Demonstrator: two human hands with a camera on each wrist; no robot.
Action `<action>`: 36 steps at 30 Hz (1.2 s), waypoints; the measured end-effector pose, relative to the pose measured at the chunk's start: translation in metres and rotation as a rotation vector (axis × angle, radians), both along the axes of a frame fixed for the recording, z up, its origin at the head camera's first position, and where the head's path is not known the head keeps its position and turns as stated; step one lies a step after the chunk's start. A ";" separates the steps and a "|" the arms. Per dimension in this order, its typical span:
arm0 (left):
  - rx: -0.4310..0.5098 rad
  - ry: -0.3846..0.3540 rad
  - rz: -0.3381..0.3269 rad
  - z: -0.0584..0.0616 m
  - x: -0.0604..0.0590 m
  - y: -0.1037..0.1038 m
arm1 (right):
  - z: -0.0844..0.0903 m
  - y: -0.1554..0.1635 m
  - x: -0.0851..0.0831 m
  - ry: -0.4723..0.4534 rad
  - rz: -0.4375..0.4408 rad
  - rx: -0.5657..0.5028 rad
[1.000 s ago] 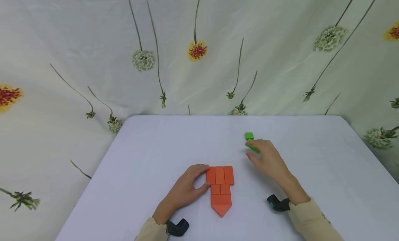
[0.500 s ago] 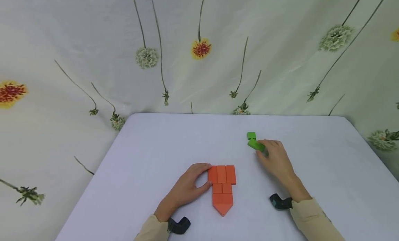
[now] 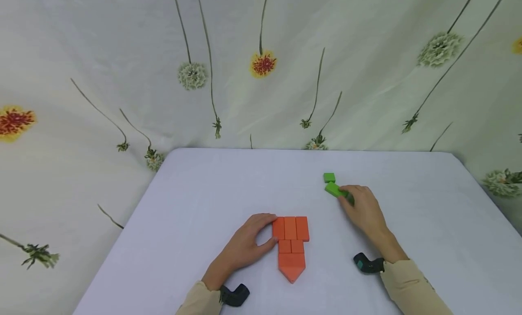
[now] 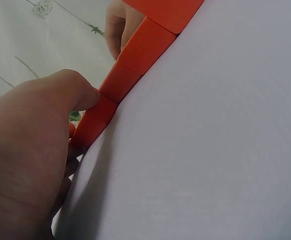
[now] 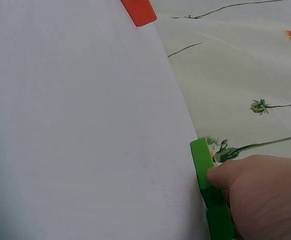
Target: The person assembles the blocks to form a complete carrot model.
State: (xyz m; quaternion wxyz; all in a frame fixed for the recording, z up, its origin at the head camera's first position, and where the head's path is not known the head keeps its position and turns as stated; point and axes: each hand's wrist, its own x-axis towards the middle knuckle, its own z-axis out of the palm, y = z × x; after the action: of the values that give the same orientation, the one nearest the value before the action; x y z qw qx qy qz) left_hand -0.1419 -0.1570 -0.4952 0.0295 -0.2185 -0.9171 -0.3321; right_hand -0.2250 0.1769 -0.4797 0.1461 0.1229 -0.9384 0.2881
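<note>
Orange blocks (image 3: 291, 259) lie flat on the table in an arrow-like shape pointing toward me. At its far left, my left hand (image 3: 244, 244) holds the outer orange block (image 3: 278, 229) between thumb and fingers. The left wrist view shows the thumb against that block's side (image 4: 96, 117). Farther right, my right hand (image 3: 364, 213) pinches a long green block (image 3: 334, 189), which lies slanted. Another green piece (image 5: 220, 222) sits beside it, partly hidden by the hand in the head view. A small green block (image 3: 329, 177) lies just behind the long one.
The white table (image 3: 228, 183) has its far edge close behind the green blocks. A pale flowered cloth (image 3: 228, 102) hangs behind and around the table. Dark wrist devices (image 3: 368, 264) stick out from both sleeves.
My right hand has closed on the long green block, its fingers now farther right on it than a second ago. The left hand and orange blocks stay put, while the head view shifted slightly.
</note>
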 end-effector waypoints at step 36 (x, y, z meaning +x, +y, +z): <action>-0.004 -0.017 -0.002 0.000 0.000 0.000 | -0.011 -0.056 0.019 0.044 0.287 -0.232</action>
State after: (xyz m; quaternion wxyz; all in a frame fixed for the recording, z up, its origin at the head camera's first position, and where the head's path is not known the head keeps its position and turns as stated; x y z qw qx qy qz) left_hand -0.1422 -0.1567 -0.4951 0.0207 -0.2165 -0.9179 -0.3320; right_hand -0.2064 0.1213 -0.4909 0.1371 0.2440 -0.8684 0.4094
